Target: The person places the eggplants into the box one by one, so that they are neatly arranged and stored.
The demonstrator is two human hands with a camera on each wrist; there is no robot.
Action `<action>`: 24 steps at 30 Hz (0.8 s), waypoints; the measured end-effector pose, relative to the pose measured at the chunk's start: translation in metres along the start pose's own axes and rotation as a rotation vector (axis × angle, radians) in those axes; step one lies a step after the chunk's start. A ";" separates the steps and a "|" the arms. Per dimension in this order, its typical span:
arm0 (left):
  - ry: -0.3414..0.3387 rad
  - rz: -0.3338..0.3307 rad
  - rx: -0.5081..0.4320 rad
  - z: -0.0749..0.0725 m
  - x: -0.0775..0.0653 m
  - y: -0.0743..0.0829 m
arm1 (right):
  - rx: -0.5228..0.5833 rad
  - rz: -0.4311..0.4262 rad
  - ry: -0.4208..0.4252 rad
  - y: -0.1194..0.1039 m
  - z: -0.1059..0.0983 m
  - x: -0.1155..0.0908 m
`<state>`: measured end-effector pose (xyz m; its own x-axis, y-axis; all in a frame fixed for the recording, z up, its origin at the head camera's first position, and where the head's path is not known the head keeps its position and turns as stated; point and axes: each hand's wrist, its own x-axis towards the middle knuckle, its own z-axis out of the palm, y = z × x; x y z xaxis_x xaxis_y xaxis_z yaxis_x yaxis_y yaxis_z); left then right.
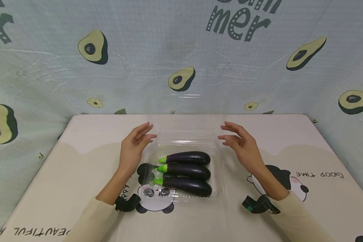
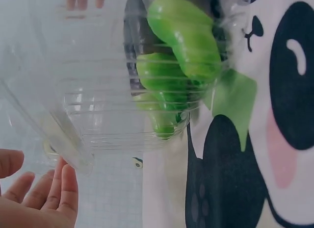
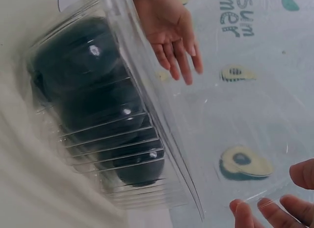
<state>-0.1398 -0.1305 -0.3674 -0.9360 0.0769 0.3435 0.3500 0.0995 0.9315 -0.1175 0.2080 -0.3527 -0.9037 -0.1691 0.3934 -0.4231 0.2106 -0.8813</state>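
A clear plastic clamshell container (image 1: 219,168) lies on the table with its transparent lid (image 1: 187,126) raised at the far side. Inside its base are glossy dark purple eggplants (image 1: 187,170) with bright green stem ends (image 2: 186,37) pointing left; three show plainly. My left hand (image 1: 133,146) is beside the lid's left edge, fingers extended and fingertips right at the plastic. On the opposite side, my right hand (image 1: 243,146) has its fingers spread loosely by the lid's right edge. Nothing is gripped in either palm. The right wrist view shows the eggplants' rounded ends (image 3: 140,162) through the container wall.
The table (image 1: 87,181) has a pale cover printed with pandas and lettering. Behind it hangs a cloth (image 1: 139,77) with an avocado pattern, which also closes in the left and right sides. Black bands (image 1: 128,203) sit at both wrists.
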 end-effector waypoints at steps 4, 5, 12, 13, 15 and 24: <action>0.004 0.007 -0.047 -0.002 -0.003 0.001 | 0.027 -0.019 -0.003 -0.001 0.000 -0.003; 0.006 0.008 -0.055 -0.003 -0.004 0.001 | 0.027 -0.020 -0.004 -0.002 0.000 -0.004; -0.015 0.027 -0.094 -0.004 -0.010 0.002 | -0.031 -0.010 -0.031 -0.007 0.003 -0.017; -0.021 0.029 -0.097 -0.004 -0.010 0.002 | -0.040 -0.013 -0.034 -0.008 0.003 -0.019; -0.032 0.033 -0.089 -0.005 -0.012 0.002 | -0.049 -0.024 -0.042 -0.009 0.004 -0.022; -0.069 -0.007 -0.009 -0.013 -0.023 0.006 | -0.142 -0.085 -0.063 -0.008 0.002 -0.034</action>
<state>-0.1169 -0.1446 -0.3684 -0.9334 0.1441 0.3285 0.3432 0.0917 0.9348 -0.0836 0.2100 -0.3597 -0.8604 -0.2513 0.4434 -0.5066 0.3261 -0.7982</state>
